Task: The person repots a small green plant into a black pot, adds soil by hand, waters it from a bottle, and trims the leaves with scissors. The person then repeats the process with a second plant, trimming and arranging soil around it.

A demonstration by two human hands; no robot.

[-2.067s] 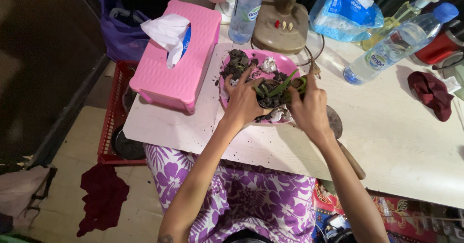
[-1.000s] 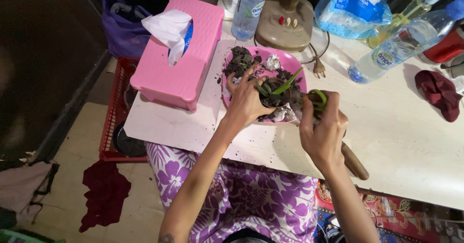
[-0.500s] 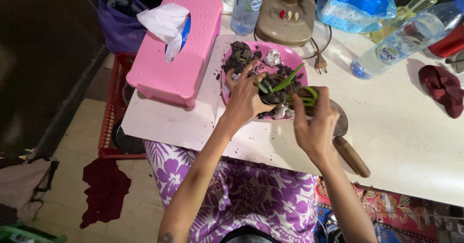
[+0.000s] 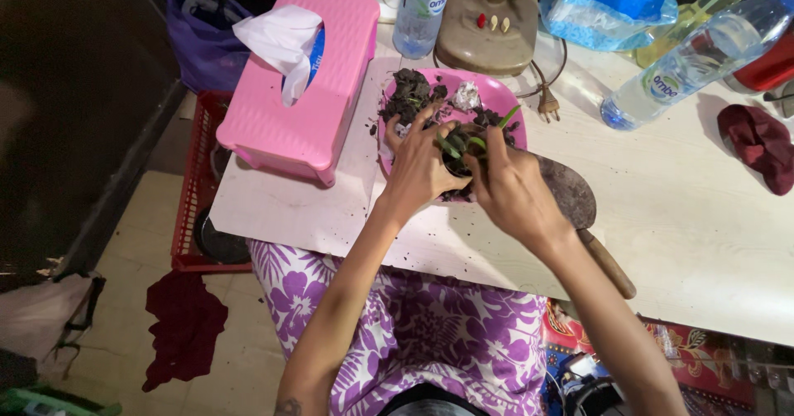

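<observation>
A small dark pot (image 4: 454, 164) with green leaves (image 4: 460, 143) stands in a pink plate (image 4: 493, 95) that holds dark soil (image 4: 409, 95) and crumpled white scraps. My left hand (image 4: 418, 168) wraps around the pot's left side. Over the pot's right side my right hand (image 4: 509, 188) has its fingers pressed down among the leaves and soil. Whether those fingers pinch a plant is hidden.
A rusty trowel (image 4: 571, 197) with a wooden handle lies right of the plate. A pink tissue box (image 4: 302, 93) stands left. Behind are water bottles (image 4: 691, 56), a fan base (image 4: 486, 31), a blue wipes pack (image 4: 604, 7). A maroon cloth (image 4: 757, 145) lies far right.
My right hand lifted a small green plant off to the right, then brought it back down onto the pot. My left hand stayed on the pot.
</observation>
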